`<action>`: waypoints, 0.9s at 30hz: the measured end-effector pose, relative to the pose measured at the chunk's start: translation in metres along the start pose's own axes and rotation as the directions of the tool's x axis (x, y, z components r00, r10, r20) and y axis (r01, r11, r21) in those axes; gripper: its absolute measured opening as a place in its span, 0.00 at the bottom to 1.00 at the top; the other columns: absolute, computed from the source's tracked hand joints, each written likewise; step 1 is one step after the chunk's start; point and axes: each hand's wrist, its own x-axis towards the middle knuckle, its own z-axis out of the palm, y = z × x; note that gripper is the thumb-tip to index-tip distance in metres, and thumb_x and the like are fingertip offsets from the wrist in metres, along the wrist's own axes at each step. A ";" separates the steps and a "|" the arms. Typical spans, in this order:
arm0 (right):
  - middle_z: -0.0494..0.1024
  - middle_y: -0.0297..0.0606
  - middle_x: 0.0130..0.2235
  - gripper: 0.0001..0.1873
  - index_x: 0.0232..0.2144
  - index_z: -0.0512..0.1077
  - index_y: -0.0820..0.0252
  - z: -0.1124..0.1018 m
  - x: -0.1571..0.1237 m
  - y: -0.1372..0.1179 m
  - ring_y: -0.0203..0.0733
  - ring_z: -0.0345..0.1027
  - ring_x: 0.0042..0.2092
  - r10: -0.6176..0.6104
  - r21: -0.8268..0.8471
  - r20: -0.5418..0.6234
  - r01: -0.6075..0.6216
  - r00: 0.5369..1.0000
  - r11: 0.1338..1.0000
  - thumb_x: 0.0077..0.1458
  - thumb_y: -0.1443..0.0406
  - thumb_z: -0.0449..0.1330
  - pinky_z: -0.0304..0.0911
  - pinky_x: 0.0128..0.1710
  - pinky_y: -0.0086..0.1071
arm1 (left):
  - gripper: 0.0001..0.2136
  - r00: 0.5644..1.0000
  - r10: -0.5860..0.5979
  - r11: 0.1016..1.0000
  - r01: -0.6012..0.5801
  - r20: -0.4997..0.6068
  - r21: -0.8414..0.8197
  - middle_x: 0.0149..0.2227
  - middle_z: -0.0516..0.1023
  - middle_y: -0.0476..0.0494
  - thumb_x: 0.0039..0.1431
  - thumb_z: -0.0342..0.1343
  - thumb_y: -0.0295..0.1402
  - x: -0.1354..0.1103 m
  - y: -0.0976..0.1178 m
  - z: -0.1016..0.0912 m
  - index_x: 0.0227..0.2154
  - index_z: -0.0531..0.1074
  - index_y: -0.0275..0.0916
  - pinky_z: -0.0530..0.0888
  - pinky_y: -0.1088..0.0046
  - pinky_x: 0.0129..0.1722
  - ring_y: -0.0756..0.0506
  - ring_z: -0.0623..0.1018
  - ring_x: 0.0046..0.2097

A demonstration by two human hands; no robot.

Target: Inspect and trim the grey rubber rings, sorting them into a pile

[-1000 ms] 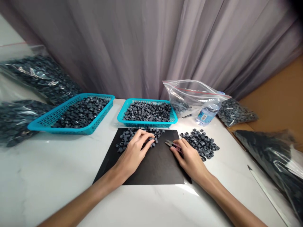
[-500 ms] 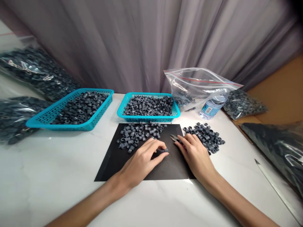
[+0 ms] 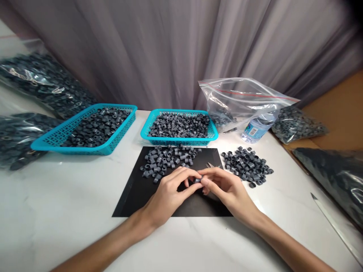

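My left hand (image 3: 170, 189) is closed, pinching a small dark grey plastic ring (image 3: 196, 180) between thumb and fingertips above the black mat (image 3: 136, 202). My right hand (image 3: 231, 187) meets it from the other side, its thumb and index finger closed at the same ring. The fingers partly hide this piece. Just behind the right hand, the pointed metal tips of a small tool (image 3: 209, 165) like scissors or snippers stick out; the rest is covered. Loose grey rings (image 3: 161, 160) lie on the mat's far left part, and another pile (image 3: 248, 164) sits right of the mat.
Two blue baskets (image 3: 121, 130) (image 3: 146, 134) full of grey pieces stand behind. An open zip bag (image 3: 227, 94), a water bottle (image 3: 253, 130) and filled bags (image 3: 300, 126) are at the right. More filled bags (image 3: 42, 81) lie left. A pointed white strip (image 3: 331, 221) lies at right.
My right hand has moved left from the pointed tool to the ring in my left hand, and its fingers now close there. The tool's tips stay behind the hand. The view has shifted slightly.
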 end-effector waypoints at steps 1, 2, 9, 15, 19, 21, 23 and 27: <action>0.79 0.37 0.35 0.15 0.45 0.75 0.59 -0.001 0.000 0.000 0.38 0.74 0.34 0.002 0.019 -0.006 -0.001 1.000 1.000 0.63 0.55 0.59 0.72 0.37 0.33 | 0.06 1.000 0.000 1.000 0.000 -0.003 -0.007 0.39 0.77 0.50 0.64 0.58 0.29 0.000 0.000 0.000 0.42 0.75 0.42 0.72 0.76 0.40 0.51 0.74 0.35; 0.79 0.37 0.34 0.15 0.45 0.75 0.59 -0.001 0.001 0.001 0.38 0.74 0.33 0.006 0.032 -0.009 -0.005 1.000 0.999 0.63 0.55 0.59 0.72 0.37 0.33 | 0.06 1.000 0.000 1.000 0.000 -0.007 -0.009 0.39 0.77 0.50 0.64 0.59 0.29 0.000 0.000 0.001 0.42 0.75 0.42 0.72 0.76 0.40 0.52 0.74 0.35; 0.77 0.35 0.32 0.13 0.42 0.75 0.59 -0.007 0.004 0.005 0.37 0.73 0.33 0.032 0.083 -0.029 -0.029 0.999 0.996 0.63 0.56 0.60 0.70 0.37 0.31 | 0.05 0.999 -0.031 0.999 0.032 -0.042 0.017 0.38 0.78 0.51 0.64 0.59 0.30 0.002 -0.003 0.001 0.41 0.75 0.42 0.71 0.77 0.38 0.53 0.74 0.34; 0.73 0.34 0.35 0.08 0.38 0.69 0.57 -0.006 0.001 0.009 0.36 0.71 0.35 -0.041 -0.032 -0.048 0.039 0.998 0.999 0.66 0.59 0.58 0.69 0.36 0.30 | 0.07 0.981 -0.193 0.971 0.192 0.005 -0.140 0.36 0.78 0.52 0.63 0.60 0.38 0.004 -0.004 0.001 0.40 0.76 0.43 0.71 0.76 0.37 0.52 0.76 0.35; 0.72 0.35 0.36 0.05 0.43 0.68 0.56 -0.002 -0.004 0.008 0.36 0.68 0.34 -0.184 -0.201 -0.039 0.173 0.982 0.964 0.65 0.63 0.58 0.67 0.35 0.30 | 0.09 0.963 -0.265 0.929 0.270 0.054 -0.252 0.36 0.79 0.51 0.63 0.59 0.40 0.004 0.000 0.003 0.41 0.76 0.42 0.72 0.74 0.41 0.49 0.78 0.38; 0.70 0.34 0.35 0.09 0.48 0.69 0.55 -0.002 -0.006 0.010 0.36 0.66 0.33 -0.260 -0.323 -0.024 0.238 0.965 0.916 0.65 0.65 0.58 0.65 0.34 0.31 | 0.10 0.954 -0.292 0.910 0.299 0.067 -0.286 0.36 0.79 0.51 0.63 0.60 0.41 0.003 0.001 0.004 0.41 0.77 0.42 0.73 0.74 0.41 0.49 0.78 0.39; 0.69 0.32 0.34 0.11 0.50 0.69 0.54 -0.002 -0.007 0.013 0.36 0.64 0.32 -0.310 -0.399 -0.003 0.283 0.951 0.872 0.65 0.66 0.58 0.63 0.34 0.32 | 0.10 0.952 -0.298 0.906 0.306 0.070 -0.293 0.35 0.79 0.50 0.62 0.60 0.41 0.003 0.001 0.004 0.41 0.77 0.42 0.73 0.73 0.41 0.48 0.78 0.39; 0.67 0.32 0.32 0.08 0.47 0.70 0.55 -0.005 -0.008 0.014 0.36 0.63 0.32 -0.374 -0.449 -0.008 0.330 0.927 0.830 0.65 0.68 0.58 0.61 0.34 0.32 | 0.09 0.965 -0.249 0.933 0.262 0.083 -0.246 0.37 0.79 0.51 0.62 0.61 0.41 0.002 0.000 0.002 0.41 0.78 0.43 0.72 0.74 0.40 0.49 0.77 0.39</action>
